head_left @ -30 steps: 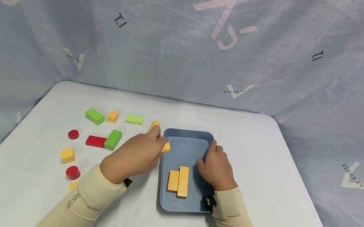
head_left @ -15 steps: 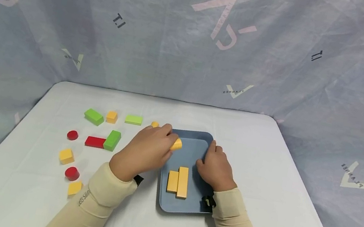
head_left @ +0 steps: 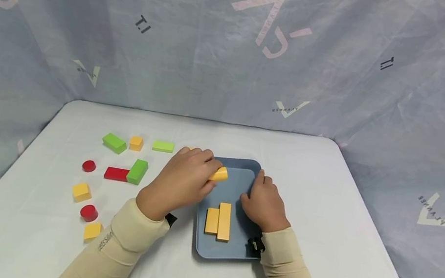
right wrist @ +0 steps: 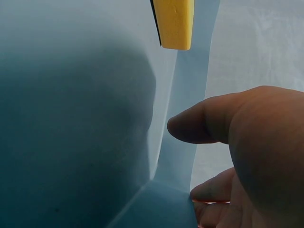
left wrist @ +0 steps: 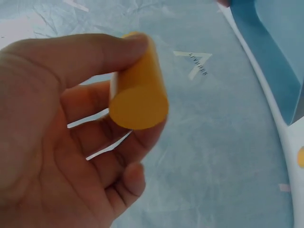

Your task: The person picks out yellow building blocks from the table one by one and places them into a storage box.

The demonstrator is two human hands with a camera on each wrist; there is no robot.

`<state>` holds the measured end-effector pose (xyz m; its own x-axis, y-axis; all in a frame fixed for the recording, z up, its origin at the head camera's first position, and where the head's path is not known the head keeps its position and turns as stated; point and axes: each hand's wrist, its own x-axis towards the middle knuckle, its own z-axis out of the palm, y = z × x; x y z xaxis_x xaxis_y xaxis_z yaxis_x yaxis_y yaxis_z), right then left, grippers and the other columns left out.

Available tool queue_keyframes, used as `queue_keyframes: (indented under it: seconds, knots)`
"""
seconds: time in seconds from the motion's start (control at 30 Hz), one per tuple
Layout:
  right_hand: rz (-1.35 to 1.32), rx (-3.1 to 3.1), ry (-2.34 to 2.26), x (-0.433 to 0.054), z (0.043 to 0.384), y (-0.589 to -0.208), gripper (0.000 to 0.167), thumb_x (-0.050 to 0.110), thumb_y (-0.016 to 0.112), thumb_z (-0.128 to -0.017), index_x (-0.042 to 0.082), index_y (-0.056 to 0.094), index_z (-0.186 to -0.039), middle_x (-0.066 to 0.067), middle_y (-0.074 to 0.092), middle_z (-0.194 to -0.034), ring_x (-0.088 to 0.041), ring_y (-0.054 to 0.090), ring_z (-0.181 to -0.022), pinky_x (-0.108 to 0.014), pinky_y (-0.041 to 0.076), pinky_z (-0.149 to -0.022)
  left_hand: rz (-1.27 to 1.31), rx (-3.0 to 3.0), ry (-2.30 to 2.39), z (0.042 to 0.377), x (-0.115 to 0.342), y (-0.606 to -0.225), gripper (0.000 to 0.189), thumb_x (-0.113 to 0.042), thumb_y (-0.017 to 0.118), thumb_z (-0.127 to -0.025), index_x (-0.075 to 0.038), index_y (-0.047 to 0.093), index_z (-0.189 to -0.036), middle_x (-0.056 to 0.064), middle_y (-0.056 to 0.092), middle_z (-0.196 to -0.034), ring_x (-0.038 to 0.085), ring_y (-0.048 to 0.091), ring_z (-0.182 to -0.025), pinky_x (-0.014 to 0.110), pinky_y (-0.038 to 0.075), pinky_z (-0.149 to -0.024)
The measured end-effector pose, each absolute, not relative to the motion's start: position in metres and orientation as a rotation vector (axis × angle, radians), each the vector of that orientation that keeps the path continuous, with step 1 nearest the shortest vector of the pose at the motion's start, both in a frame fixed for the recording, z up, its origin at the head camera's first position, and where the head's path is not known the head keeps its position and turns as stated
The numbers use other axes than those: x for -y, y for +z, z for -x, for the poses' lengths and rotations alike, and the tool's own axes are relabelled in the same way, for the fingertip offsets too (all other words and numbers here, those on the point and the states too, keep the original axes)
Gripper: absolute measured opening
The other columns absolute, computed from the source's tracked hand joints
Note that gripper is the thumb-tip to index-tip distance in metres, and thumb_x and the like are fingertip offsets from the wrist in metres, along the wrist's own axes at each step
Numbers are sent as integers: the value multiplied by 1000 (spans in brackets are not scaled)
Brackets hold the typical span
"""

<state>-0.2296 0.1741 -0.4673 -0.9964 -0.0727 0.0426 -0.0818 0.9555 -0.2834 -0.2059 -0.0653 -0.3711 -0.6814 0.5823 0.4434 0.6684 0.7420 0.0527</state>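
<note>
My left hand holds a yellow cylinder over the left side of the blue-grey tray. In the left wrist view the thumb presses on the side of the cylinder, fingers curled behind it and its round end towards the camera. My right hand grips the tray's right wall, thumb on the inner side and fingers outside, as the right wrist view shows around the wall. Inside the tray lie a short yellow block and a longer yellow block, side by side.
Left of the tray lie green blocks, a flat red block, red discs and yellow blocks. Another yellow piece peeks out behind my left hand. A grey cloth hangs behind the white table.
My left hand has moved right with the yellow cylinder, from beside the tray's left edge to over the tray. My right hand has stayed at the tray's wall.
</note>
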Motion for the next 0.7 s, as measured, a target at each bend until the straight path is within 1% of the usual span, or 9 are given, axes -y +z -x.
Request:
queue_keyframes:
  seconds: [0.3,0.5,0.7]
  knots:
    - [-127,3070,450,-176,232,-470,82,28,63,-96,-15,26,-156,-35,47,-147,-47,61,-123,-57,56,-93,957,2599,-266,219,57,-393,26,-23,82,-86,-14,77,-110,0,67,-90,21,58,-76,35,40,-67]
    - [-124,3069,462,-174,231,-468,82,28,63,-96,-14,26,-156,-35,48,-147,-47,61,-122,-56,56,-92,941,2637,-203,223,55,-399,23,-24,82,-86,-14,77,-106,0,68,-91,22,58,-76,36,41,-66]
    - [-126,3063,449,-175,230,-468,82,27,63,-95,-15,27,-156,-35,48,-146,-47,61,-121,-56,56,-92,948,2687,-170,224,50,-405,21,-25,83,-85,-16,77,-103,-1,67,-89,21,59,-77,38,41,-68]
